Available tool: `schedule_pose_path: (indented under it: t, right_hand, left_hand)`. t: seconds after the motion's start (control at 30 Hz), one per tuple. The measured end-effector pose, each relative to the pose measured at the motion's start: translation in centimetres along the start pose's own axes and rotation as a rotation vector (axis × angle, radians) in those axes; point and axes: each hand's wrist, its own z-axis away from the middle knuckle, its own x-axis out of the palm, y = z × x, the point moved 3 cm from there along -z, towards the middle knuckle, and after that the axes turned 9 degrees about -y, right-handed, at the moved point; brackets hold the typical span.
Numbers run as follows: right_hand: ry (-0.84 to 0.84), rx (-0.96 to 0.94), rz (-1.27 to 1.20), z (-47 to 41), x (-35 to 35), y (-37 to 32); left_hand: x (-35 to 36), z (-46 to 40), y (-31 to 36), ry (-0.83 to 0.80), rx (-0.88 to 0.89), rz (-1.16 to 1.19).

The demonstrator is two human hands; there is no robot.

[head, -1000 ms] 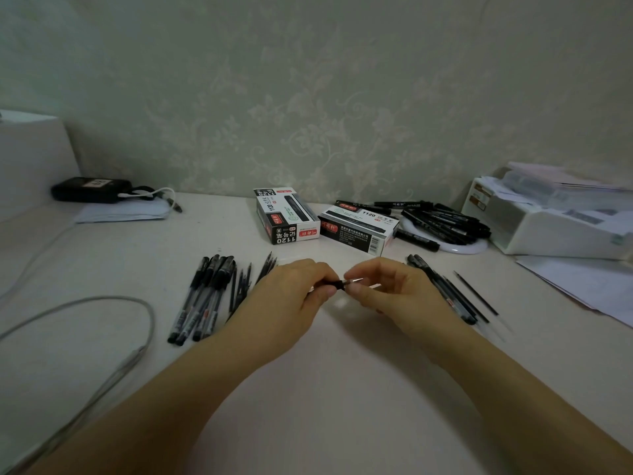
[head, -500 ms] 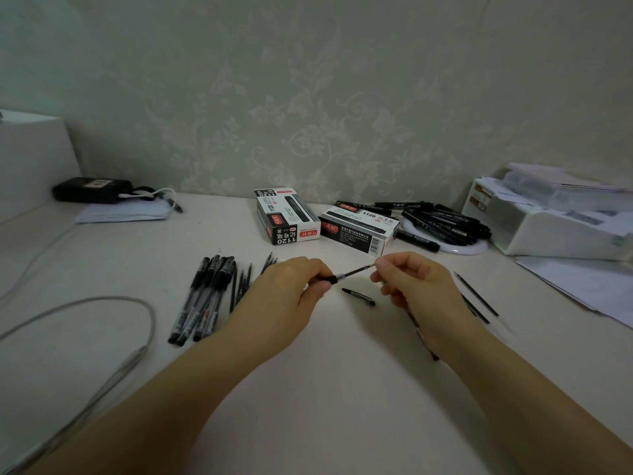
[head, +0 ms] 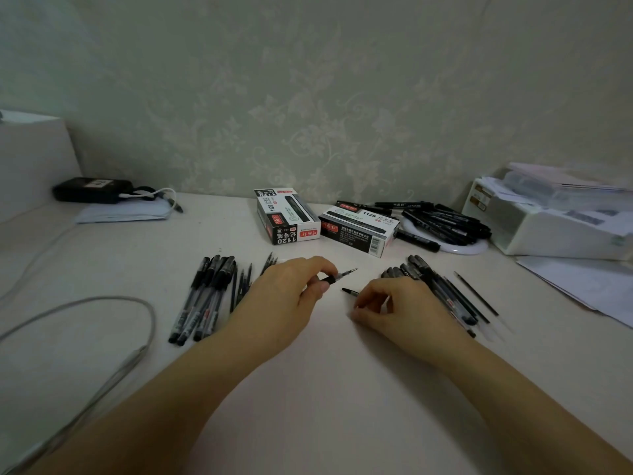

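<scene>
Back of my counter: left pen box, right pen box, black markers heaped on a white plate. Far left I see a black case.

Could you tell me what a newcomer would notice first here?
The left hand grips an uncapped pen at mid-table, while the right hand reaches a small black cap lying beside it. A left pile and a right pile of pens flank the hands, with two boxes behind.

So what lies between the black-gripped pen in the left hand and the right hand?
Head view: a small black pen cap on the white tabletop, right by the right hand; contact unclear.
</scene>
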Motion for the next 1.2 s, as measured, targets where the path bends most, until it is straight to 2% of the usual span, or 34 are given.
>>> schedule_pose_path:
  t: [0.1,0.17,0.23,0.33,0.43,0.53,0.63,0.77,0.83,0.87,0.93,0.97,1.03,1.2]
  right_hand:
    - [0.008,0.002,-0.028,0.1,-0.2,0.0]
    - [0.099,0.0,-0.142,0.1,-0.6,-0.2]
    - [0.166,0.016,-0.45,0.1,-0.9,-0.5]
    - [0.012,0.066,-0.908,0.2,-0.2,-1.2]
    - [-0.041,0.121,-1.172,0.1,0.7,-1.2]
    - [-0.058,0.162,-1.293,-0.1,1.0,-0.9]
    - [-0.021,0.177,-1.299,-0.4,0.5,-0.2]
    - [0.263,0.168,-1.348,-0.8,-1.9,1.2]
    - [0.457,0.173,-1.256,-0.5,-4.2,2.5]
    - [0.54,0.196,-1.104,-0.2,-5.3,3.3]
    - [0.628,0.247,-0.618,0.5,-7.2,5.0]
    - [0.62,0.256,-0.381,0.7,-7.7,5.6]
    - [0.563,0.295,-0.1,0.8,-7.7,6.8]
    - [0.399,0.439,0.139,0.1,-6.1,8.5]
  left_hand:
    - [0.1,0.0,0.1,0.003,0.005,0.013]
    - [0.0,0.0,0.2,0.017,0.009,0.044]
    - [0.0,0.0,0.4,0.04,0.02,0.079]
    - [0.1,0.0,0.9,0.065,0.047,0.097]
    - [0.2,0.1,1.2,0.069,0.071,0.097]
    - [0.1,0.1,1.2,0.082,0.091,0.087]
    - [0.2,0.0,1.1,0.058,0.079,0.066]
    - [0.2,0.1,0.6,0.033,0.038,0.046]
    - [0.1,0.1,0.5,0.031,0.029,0.032]
    - [0.1,0.0,0.5,0.03,0.028,0.023]
    - [0.2,0.0,0.4,0.023,0.023,0.009]
    - [0.2,0.0,0.3,0.02,0.019,0.0]
    - [0.2,0.1,0.1,0.015,0.012,-0.011]
    - [0.2,0.0,-0.5,0.028,-0.013,-0.018]
